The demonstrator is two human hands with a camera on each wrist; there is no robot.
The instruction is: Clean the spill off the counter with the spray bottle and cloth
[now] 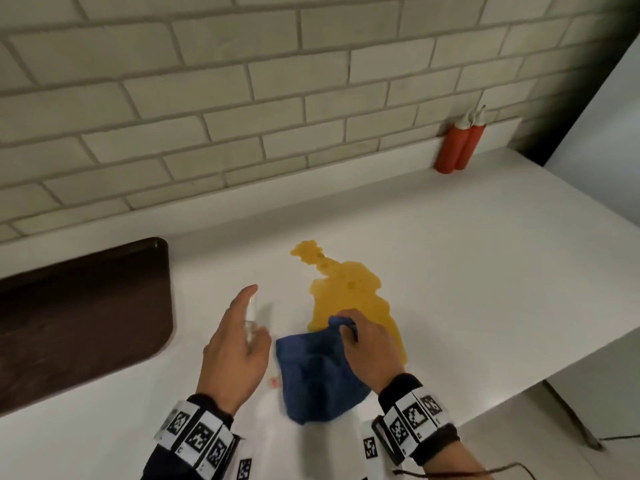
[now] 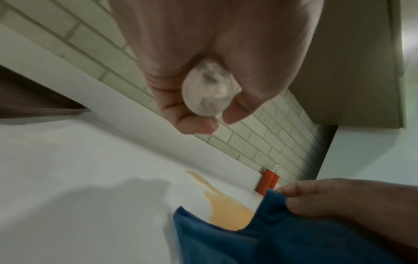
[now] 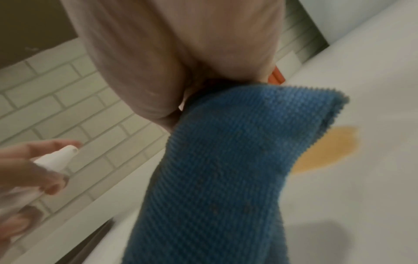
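An orange spill lay on the white counter, spreading toward the front edge. The blue cloth hung just beside it, its top corner over the near end of the spill. The right hand held that corner, fingers pinching the cloth. Just left of the cloth, the left hand gripped a small clear spray bottle; its fingers curled round the bottle, the pointer finger stretched out along the top. Farther left lay a dark brown board. Two red bottles stood far back against the brick wall.
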